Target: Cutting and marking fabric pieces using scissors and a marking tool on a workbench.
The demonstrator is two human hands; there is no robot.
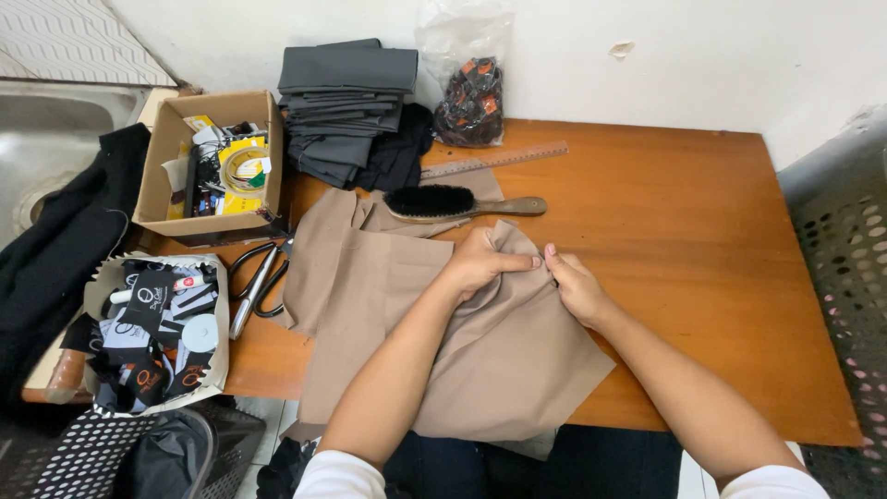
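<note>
I sit at a brown wooden table (684, 231) pushed against a white wall (702, 55), which has one chipped patch (622, 48) in its paint. At far left is a steel sink (42, 139) with patterned tile (65, 37) above it. Perforated dark baskets (845, 249) stand at either side. Even, soft light falls without hard shadows.
</note>
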